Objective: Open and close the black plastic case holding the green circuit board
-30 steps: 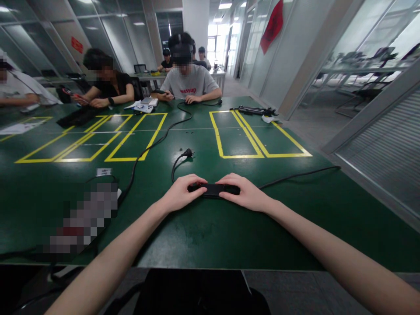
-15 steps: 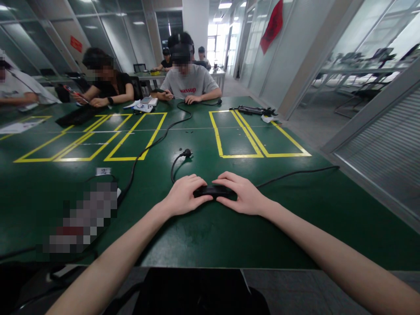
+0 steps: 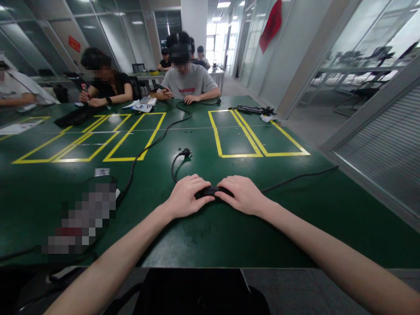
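Note:
In front of me on the green table lies a black power cord (image 3: 210, 191); its middle looks gathered into a short, narrow bundle with lengthwise lines. My left hand (image 3: 188, 195) is closed around the left end of this bundle, thumb on the near side and fingers on the far side. From the right, my right hand (image 3: 243, 194) grips the other end the same way. Only a short stretch shows between my fingertips. The cord's plug (image 3: 186, 152) rests on the table beyond my left hand, on a curved length. Past my right hand a black cable (image 3: 300, 176) runs toward the right edge.
Yellow tape outlines (image 3: 241, 155) mark the green table (image 3: 229, 245). A long black cable (image 3: 133, 168) crosses it on the left, near a blurred-out object (image 3: 92, 214) and a small label (image 3: 102, 172). A folded black tripod-like item (image 3: 252, 109) lies far right. Co-workers (image 3: 188, 81) sit opposite.
My right-hand fingers have closed more tightly on the bundle, and both hands have drawn slightly nearer together. Across the table, a co-worker on the left has raised a red handheld object more upright.

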`<state>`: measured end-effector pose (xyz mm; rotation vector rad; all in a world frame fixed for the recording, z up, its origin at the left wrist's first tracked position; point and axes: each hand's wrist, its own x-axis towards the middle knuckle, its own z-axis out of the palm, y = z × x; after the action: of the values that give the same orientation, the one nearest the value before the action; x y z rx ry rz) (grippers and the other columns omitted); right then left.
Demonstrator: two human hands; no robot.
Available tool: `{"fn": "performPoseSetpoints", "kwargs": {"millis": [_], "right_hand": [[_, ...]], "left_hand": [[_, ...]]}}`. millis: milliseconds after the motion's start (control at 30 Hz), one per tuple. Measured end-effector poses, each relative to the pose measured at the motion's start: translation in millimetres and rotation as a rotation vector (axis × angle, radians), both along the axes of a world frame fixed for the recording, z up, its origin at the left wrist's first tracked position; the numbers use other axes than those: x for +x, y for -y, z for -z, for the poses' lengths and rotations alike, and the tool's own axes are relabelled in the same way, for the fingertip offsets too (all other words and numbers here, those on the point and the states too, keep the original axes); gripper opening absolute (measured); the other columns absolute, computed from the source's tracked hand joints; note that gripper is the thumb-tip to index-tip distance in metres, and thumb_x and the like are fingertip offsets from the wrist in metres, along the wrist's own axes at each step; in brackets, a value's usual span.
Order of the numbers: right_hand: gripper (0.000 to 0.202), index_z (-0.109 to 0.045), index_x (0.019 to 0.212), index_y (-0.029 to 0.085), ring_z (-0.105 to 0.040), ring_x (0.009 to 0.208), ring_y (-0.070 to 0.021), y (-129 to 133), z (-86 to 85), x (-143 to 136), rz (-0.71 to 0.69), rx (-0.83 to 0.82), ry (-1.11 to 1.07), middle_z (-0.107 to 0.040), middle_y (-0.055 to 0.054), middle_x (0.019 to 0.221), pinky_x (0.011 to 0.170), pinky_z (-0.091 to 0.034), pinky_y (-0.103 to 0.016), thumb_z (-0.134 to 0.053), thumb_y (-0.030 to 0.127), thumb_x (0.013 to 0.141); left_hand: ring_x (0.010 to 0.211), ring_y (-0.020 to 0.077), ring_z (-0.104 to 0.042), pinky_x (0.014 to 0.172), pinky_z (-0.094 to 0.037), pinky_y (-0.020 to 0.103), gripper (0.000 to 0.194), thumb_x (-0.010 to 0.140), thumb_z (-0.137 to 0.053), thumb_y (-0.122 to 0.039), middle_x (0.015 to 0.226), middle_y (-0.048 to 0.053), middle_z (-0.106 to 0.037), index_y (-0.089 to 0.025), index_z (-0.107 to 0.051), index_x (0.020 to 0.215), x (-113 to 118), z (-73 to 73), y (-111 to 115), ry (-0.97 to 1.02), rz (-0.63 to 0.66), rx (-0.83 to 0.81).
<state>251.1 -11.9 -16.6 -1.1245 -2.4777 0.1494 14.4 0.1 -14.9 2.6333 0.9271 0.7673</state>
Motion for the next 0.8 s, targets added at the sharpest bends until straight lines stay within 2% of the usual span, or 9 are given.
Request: {"fn": "performPoseSetpoints", "kwargs": {"millis": [167,333,467,600,700,800], "right_hand": [[0.043,-0.067,0.092,0.020,-0.063,0.069,-0.0210,-0.2,-0.7,0.5,0.039,0.035,0.108,-0.071,-0.008,0.077,0.068,-0.039,-0.032,-0.046,0.055,0.104],[0.047,-0.068,0.088,0.018,-0.062,0.069,-0.0197,2.1,-3.9,2.8,0.008,0.127,0.140,-0.071,-0.009,0.077,0.069,-0.037,-0.032,-0.041,0.053,0.106],[0.049,-0.069,0.086,0.018,-0.062,0.067,-0.0193,4.0,-4.9,3.0,0.015,0.138,0.117,-0.071,-0.008,0.074,0.066,-0.034,-0.032,-0.040,0.051,0.107],[0.052,-0.069,0.086,0.019,-0.063,0.065,-0.0199,3.4,-3.3,2.3,0.073,0.080,0.140,-0.072,-0.008,0.072,0.064,-0.032,-0.032,-0.029,0.043,0.110],[0.057,-0.070,0.085,0.019,-0.063,0.064,-0.0203,0.9,-0.4,2.6,0.095,-0.007,0.098,-0.072,-0.009,0.073,0.064,-0.032,-0.032,-0.024,0.040,0.110],[0.064,-0.069,0.078,0.020,-0.060,0.059,-0.0196,-2.1,3.5,2.7,0.118,-0.128,0.014,-0.070,-0.008,0.068,0.061,-0.032,-0.031,-0.020,0.046,0.110]], "left_hand": [[0.089,0.0237,-0.065,0.083,-0.053,0.038,0.035,0.098,-0.062,-0.047,0.099,0.010,-0.076,-0.017,-0.073,0.113,1.9,-0.2,1.6,0.040,-0.015,0.012],[0.090,0.0244,-0.066,0.083,-0.053,0.038,0.036,0.098,-0.063,-0.048,0.101,0.011,-0.076,-0.016,-0.072,0.112,2.8,-3.0,3.1,0.068,0.008,0.034],[0.094,0.0242,-0.068,0.086,-0.054,0.037,0.037,0.096,-0.066,-0.047,0.105,0.010,-0.075,-0.017,-0.069,0.116,2.2,-3.2,3.9,0.073,0.052,0.041],[0.107,0.0271,-0.068,0.092,-0.053,0.040,0.054,0.092,-0.071,-0.044,0.121,0.012,-0.071,-0.019,-0.058,0.138,3.3,0.9,3.5,-0.042,0.061,0.156],[0.107,0.0271,-0.067,0.089,-0.052,0.039,0.050,0.097,-0.065,-0.034,0.124,0.012,-0.070,-0.018,-0.052,0.143,5.9,4.4,2.0,-0.131,0.050,0.272],[0.102,0.0268,-0.067,0.084,-0.051,0.038,0.048,0.097,-0.063,-0.031,0.118,0.012,-0.071,-0.017,-0.052,0.141,9.5,4.6,1.6,-0.218,0.055,0.344]]}}
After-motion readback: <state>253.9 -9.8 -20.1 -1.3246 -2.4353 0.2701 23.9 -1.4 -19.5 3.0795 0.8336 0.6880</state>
